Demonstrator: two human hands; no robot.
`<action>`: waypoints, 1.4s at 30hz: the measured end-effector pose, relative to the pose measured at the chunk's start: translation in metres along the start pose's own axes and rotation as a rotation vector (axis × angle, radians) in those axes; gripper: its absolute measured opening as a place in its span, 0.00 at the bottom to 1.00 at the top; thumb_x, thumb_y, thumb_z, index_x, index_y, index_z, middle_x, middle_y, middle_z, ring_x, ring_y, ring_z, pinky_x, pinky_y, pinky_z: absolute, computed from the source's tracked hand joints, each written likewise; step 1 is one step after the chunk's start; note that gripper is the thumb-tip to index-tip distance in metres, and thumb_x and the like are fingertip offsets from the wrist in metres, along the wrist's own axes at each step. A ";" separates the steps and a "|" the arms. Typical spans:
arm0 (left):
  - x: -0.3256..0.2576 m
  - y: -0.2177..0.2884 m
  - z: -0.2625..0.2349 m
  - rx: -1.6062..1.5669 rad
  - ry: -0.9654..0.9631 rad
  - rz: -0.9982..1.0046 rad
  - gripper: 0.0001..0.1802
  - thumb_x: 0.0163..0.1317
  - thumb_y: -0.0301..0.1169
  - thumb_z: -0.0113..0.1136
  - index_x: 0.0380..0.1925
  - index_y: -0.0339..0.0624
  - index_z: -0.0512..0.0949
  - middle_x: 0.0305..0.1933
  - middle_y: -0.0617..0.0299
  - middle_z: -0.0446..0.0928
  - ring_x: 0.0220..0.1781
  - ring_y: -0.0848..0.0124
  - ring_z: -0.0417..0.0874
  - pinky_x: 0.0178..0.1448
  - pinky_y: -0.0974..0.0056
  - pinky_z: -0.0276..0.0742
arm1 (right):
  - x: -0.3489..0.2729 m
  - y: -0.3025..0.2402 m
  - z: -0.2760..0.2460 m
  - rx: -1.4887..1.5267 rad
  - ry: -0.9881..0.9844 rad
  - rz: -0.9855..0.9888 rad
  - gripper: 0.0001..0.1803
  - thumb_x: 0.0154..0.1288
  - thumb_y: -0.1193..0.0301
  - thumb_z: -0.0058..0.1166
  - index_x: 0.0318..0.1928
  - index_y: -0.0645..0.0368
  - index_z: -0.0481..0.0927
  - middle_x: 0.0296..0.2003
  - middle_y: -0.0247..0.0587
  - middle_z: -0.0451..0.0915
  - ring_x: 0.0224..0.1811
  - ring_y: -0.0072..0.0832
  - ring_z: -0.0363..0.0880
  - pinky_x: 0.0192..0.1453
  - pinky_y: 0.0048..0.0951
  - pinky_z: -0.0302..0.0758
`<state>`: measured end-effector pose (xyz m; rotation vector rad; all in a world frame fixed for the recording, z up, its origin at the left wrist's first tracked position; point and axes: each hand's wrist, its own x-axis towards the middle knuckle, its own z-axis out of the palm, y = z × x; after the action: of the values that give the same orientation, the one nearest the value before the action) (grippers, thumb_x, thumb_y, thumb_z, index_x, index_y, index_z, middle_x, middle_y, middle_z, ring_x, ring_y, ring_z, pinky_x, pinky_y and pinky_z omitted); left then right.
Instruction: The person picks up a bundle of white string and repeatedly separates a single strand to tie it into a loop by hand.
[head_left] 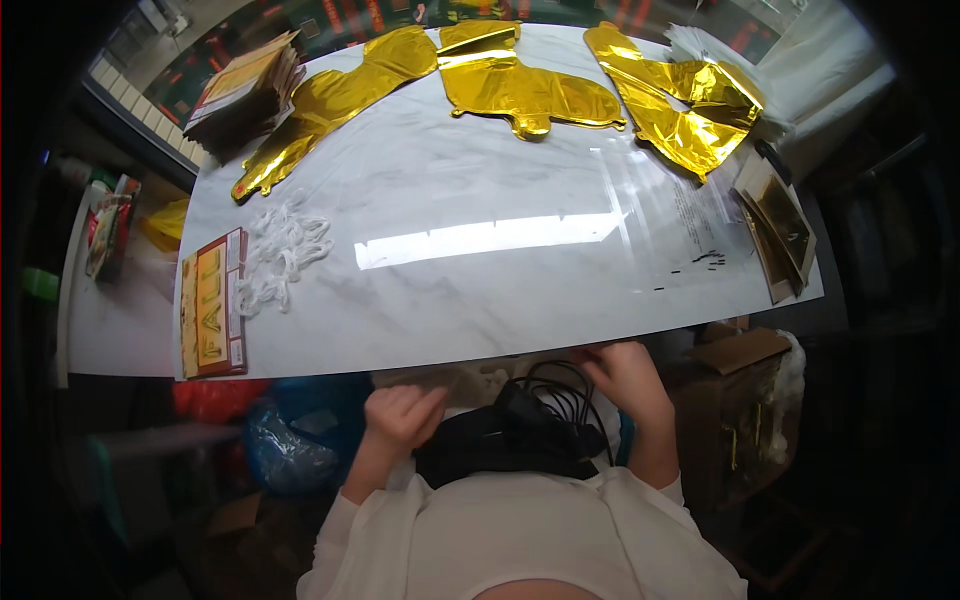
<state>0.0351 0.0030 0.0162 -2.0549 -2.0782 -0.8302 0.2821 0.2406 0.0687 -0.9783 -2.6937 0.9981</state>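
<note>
Just below the table's near edge, my left hand [405,412] is closed with its fingers curled in; whatever it may hold is hidden. Further right, my right hand [628,378] bends its fingers together at the edge, and their tips are partly out of sight. Between the hands, a black coiled cable [565,395] and a dark bundle [500,440] rest on my lap. Three gold foil balloons [350,95], flat and uninflated, lie along the far side of the white marbled table [430,310]. Neither hand touches them.
A stack of printed packets [245,90] stands at the far left. Nearer are white string [285,250] and a printed packet [212,305]. Clear plastic bags [650,210] and gold-brown cards [775,230] lie right. A cardboard box [740,410] and blue bag [295,440] stand below.
</note>
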 end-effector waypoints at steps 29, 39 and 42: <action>0.050 0.048 -0.047 -1.141 -0.332 -0.337 0.03 0.69 0.24 0.50 0.35 0.39 0.72 0.49 0.53 0.78 0.47 0.65 0.76 0.55 0.65 0.70 | -0.011 -0.072 0.000 0.276 -0.011 -0.423 0.07 0.60 0.72 0.64 0.39 0.58 0.85 0.25 0.41 0.77 0.29 0.39 0.77 0.34 0.35 0.73; 0.088 0.069 -0.053 -1.431 -0.284 -0.066 0.03 0.73 0.28 0.48 0.37 0.42 0.68 0.74 0.38 0.59 0.74 0.56 0.63 0.73 0.58 0.57 | -0.035 -0.092 -0.067 0.635 -0.229 -0.582 0.04 0.62 0.74 0.62 0.35 0.63 0.83 0.26 0.38 0.80 0.28 0.33 0.77 0.33 0.31 0.72; 0.097 0.098 -0.030 -1.638 -0.573 0.013 0.07 0.74 0.31 0.48 0.35 0.42 0.69 0.58 0.50 0.74 0.66 0.60 0.71 0.78 0.52 0.44 | -0.044 -0.095 -0.088 0.792 -0.216 -0.781 0.07 0.66 0.73 0.59 0.34 0.65 0.83 0.30 0.40 0.84 0.28 0.32 0.80 0.32 0.30 0.74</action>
<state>0.1112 0.0703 0.1139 -3.1371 -1.4588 -2.8581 0.2928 0.2071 0.2005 0.3081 -2.0984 1.7445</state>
